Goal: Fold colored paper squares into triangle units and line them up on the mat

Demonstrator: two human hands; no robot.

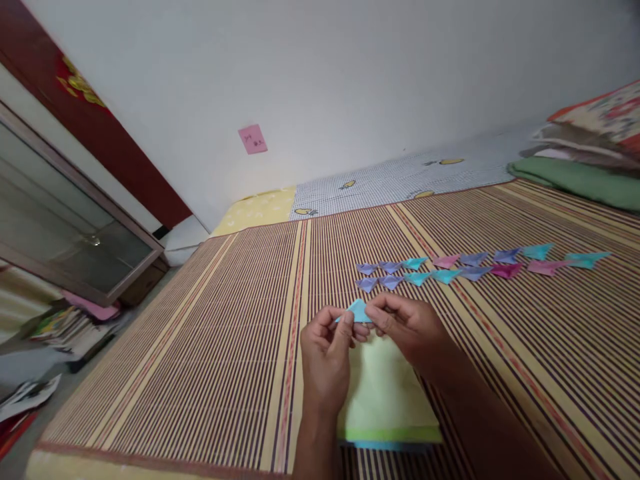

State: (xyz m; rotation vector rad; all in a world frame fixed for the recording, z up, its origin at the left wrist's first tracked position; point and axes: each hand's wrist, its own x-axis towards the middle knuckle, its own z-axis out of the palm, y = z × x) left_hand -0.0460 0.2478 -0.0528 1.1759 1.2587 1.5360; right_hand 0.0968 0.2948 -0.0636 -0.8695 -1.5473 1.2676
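Between my two hands is a small light-blue folded paper triangle, its point facing away from me. My left hand pinches its left corner between thumb and fingers. On the other side, my right hand grips the right corner the same way; some fingertips are hidden under the paper. Just below the hands lies a stack of square paper, pale yellow-green on top with green and blue edges showing at the front. Beyond them, two rows of folded paper shapes in purple, blue and pink lie on the striped mat.
The striped bamboo mat covers the bed. A folded green cloth and pillows sit at the far right. A pink note is stuck on the white wall. To the left stand a glass-doored cabinet and stacked papers.
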